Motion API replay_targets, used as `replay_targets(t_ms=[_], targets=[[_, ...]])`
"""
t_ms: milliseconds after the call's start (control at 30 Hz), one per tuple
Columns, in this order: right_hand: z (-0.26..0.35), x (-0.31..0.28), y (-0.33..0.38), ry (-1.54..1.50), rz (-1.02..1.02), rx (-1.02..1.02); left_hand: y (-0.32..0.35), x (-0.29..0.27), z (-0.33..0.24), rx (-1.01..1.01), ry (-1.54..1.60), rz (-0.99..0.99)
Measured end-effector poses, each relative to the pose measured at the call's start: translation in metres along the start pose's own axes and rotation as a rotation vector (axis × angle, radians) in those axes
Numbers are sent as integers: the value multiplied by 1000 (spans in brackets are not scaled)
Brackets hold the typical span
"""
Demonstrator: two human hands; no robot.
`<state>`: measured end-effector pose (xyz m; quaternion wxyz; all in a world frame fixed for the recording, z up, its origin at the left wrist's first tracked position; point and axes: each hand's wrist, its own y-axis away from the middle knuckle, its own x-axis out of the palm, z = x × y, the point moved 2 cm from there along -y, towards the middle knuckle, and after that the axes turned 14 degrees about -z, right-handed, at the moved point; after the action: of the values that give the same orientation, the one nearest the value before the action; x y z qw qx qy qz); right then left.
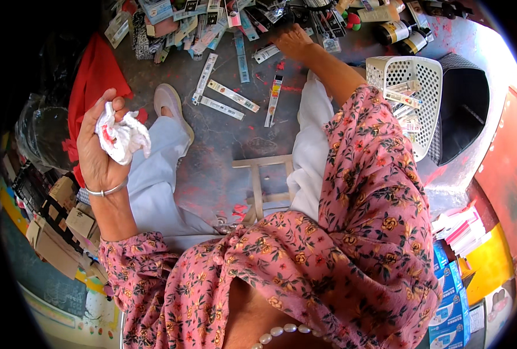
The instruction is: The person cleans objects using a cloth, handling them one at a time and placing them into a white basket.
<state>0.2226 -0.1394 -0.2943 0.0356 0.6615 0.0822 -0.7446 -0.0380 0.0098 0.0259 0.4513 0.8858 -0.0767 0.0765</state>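
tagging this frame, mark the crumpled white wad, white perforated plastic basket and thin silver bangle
Crumpled white wad (129,138), head view: its middle.
White perforated plastic basket (429,107), head view: right-hand wall.
Thin silver bangle (103,193), head view: visible band.

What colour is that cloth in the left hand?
The cloth is white with red marks: head view.

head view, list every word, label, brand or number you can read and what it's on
Slim packets: print too small to read.
Packets in the white basket: too small to read.
Dark bottles, upper right: labels too small to read.
Blue boxes, lower right: larger print, wording not copied here.
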Motion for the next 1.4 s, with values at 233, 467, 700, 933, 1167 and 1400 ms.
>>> replay_targets(t_ms=[233, 467, 700, 933, 1167, 1400], targets=[[1, -5, 3, -25, 284, 171, -4, 2, 5, 20, -40, -30], [16, -28, 1, -275, 242, 213, -6, -6, 3, -14, -30, -20], [-5, -4, 24, -70, 204, 336, -3, 1, 1, -15, -29, -39], [9, -18, 15, -225, 136, 234, 0, -10, 0, -35, 2, -16], [78, -32, -40, -314, 25, -273, 11, -6, 2, -22, 45, 13], [69, 11, -69, -144, 12, -157, 11, 0, 1, 3, 59, 13]])
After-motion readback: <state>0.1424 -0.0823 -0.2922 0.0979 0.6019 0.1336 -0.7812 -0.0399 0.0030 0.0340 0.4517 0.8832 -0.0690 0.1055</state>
